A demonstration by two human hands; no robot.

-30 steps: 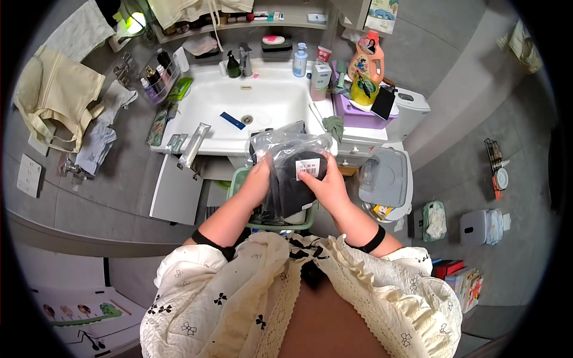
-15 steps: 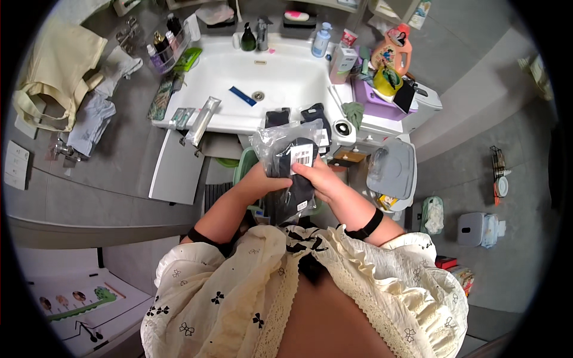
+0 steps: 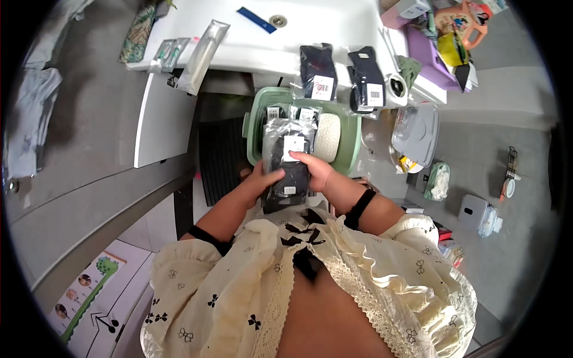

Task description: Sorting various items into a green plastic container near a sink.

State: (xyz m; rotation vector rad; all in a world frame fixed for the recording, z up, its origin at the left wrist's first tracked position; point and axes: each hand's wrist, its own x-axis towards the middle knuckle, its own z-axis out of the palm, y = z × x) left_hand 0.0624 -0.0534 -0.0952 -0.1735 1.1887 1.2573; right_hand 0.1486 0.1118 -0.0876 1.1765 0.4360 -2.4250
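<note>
Both hands grip a clear plastic pack of dark folded fabric, probably socks point(image 3: 295, 160), with white labels on it. My left hand point(image 3: 265, 180) closes on its left side, thumb lying over the front. My right hand point(image 3: 315, 171) holds the right side, its thumb near the upper label. The pack is above the near part of a green basin point(image 3: 354, 146). Inside the basin are other labelled packs point(image 3: 273, 112) and a white textured item point(image 3: 327, 136). Two similar dark packs, a left one point(image 3: 316, 64) and a right one point(image 3: 365, 74), lie at the sink's front edge.
A white sink point(image 3: 233, 45) spans the far side, with a blue strip point(image 3: 256, 19) in it. A long clear packet point(image 3: 204, 56) overhangs its front left edge, above a cabinet door point(image 3: 162, 122). A grey-lidded bin point(image 3: 416, 136) stands to the right.
My view has tilted downward, showing more of the green basin. Both hands still hold the pack, which now appears lower relative to the sink, over the basin.
</note>
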